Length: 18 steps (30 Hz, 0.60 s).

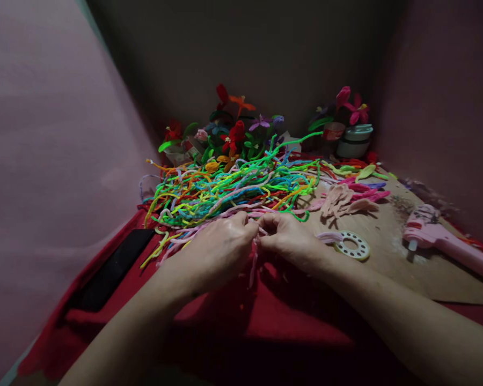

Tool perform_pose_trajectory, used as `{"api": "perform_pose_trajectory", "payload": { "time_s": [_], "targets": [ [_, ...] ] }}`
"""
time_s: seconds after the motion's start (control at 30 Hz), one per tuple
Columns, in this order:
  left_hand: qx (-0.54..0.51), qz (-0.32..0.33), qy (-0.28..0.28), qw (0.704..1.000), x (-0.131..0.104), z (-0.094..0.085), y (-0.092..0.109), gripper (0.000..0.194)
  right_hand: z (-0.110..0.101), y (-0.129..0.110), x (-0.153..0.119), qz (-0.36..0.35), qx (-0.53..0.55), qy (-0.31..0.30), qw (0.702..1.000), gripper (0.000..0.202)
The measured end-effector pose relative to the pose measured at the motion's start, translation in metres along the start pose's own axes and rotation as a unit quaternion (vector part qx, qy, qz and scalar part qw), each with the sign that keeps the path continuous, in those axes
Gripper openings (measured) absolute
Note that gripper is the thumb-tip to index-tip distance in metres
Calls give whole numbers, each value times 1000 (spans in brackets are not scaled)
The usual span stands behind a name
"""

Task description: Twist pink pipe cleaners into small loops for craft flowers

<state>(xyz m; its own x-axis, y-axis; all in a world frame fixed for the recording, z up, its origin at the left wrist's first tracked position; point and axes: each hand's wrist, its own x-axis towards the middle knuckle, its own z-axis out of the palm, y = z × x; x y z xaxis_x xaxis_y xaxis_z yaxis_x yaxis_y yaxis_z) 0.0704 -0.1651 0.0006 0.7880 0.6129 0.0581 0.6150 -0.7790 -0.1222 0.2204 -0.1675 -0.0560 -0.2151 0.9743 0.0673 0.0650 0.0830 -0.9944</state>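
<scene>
My left hand [227, 246] and my right hand [287, 238] meet over the red cloth, both closed in a pinch. Between their fingertips is a pale pink pipe cleaner [253, 268], its end hanging down below them. My fingers cover the part being gripped. Just beyond my hands lies a large heap of pipe cleaners [225, 187] in green, yellow, blue, orange and pink. Near my right wrist, a pale disc with a ring of holes [352, 245] rests on cardboard, beside some light purple strips [329, 237].
A pink glue gun [430, 230] lies on the cardboard [390, 268] at right, near beige looped pieces [338, 202]. A black phone [115, 268] is on the red cloth [209, 316] at left. Fuzzy flowers [234, 136] and a lidded container [355, 142] stand at the back.
</scene>
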Motion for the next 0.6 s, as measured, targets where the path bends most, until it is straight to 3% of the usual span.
{"api": "perform_pose_trajectory", "payload": {
  "time_s": [0.17, 0.37, 0.5, 0.6],
  "targets": [
    [7, -24, -19, 1000, 4, 1, 12, 21, 1, -3, -1, -1, 9, -5, 1000, 6],
    [-1, 10, 25, 1000, 3, 12, 17, 26, -2, 2, -1, 35, 57, -14, 998, 7],
    [-88, 27, 71, 993, -3, 15, 11, 23, -7, 3, -1, 58, 72, -36, 995, 7],
    [-208, -16, 139, 968, -10, 15, 5, 17, -9, -2, -3, 51, 68, -35, 996, 15]
  ]
}}
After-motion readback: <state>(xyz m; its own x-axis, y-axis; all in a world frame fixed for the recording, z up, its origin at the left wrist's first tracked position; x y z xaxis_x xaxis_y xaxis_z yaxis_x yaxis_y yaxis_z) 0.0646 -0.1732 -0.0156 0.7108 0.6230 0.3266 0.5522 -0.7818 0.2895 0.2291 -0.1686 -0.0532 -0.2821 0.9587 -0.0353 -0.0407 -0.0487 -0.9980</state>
